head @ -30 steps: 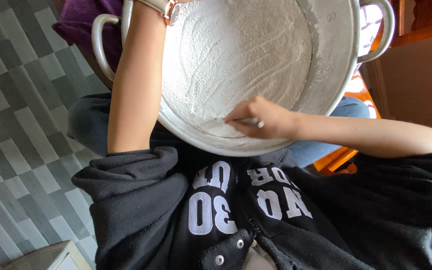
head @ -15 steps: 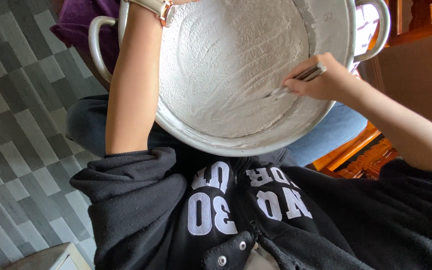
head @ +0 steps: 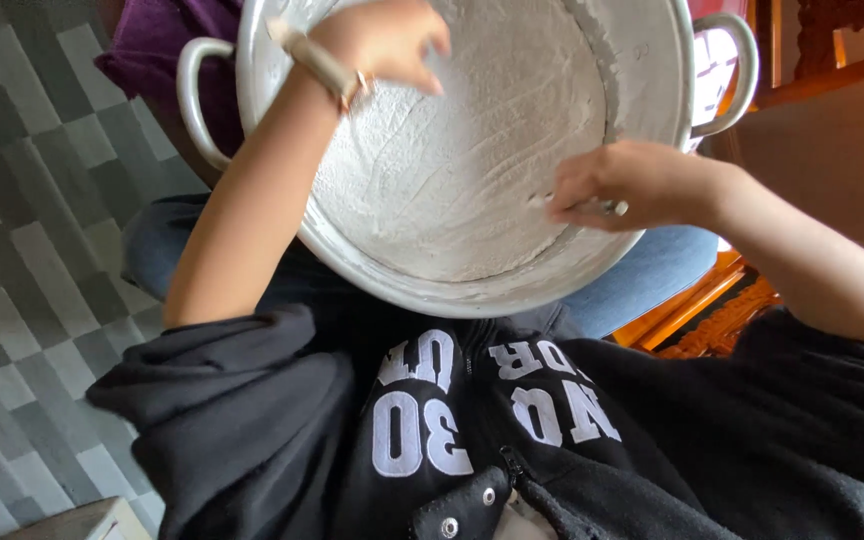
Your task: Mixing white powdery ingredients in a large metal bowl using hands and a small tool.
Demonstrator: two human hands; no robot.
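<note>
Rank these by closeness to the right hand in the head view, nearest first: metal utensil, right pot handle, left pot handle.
From the right hand:
1. Metal utensil, gripped in its fingers.
2. Right pot handle, above, at the pot's right rim.
3. Left pot handle, far across on the pot's left side.

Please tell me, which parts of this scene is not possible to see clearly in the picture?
- Utensil, head view: mostly hidden inside the right hand; its kind is unclear.
- Pot: far rim cut off by the top edge.
- Left hand: motion-blurred; touching the white powder or not, cannot tell.
</note>
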